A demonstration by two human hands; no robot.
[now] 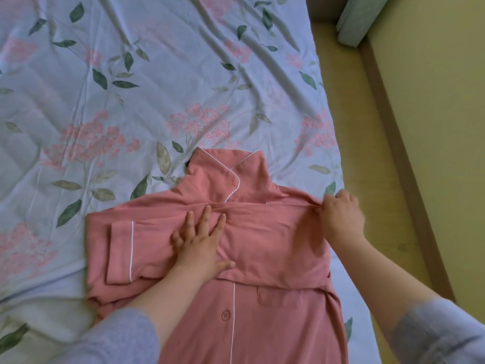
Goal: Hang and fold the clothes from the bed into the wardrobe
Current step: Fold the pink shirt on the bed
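Folding the shirt, which lies collar away from you on the near right part of the bed, should go best if your left hand, flat with fingers spread on the sleeve laid across the chest, pins it. Meanwhile your right hand, pinching the cloth at the shoulder edge, draws the crease taut and straight. The flowered sheet looks soft and rumpled, so press each fold down; a tan frame runs along the bed's right side, with a pale green bundle at its far end.
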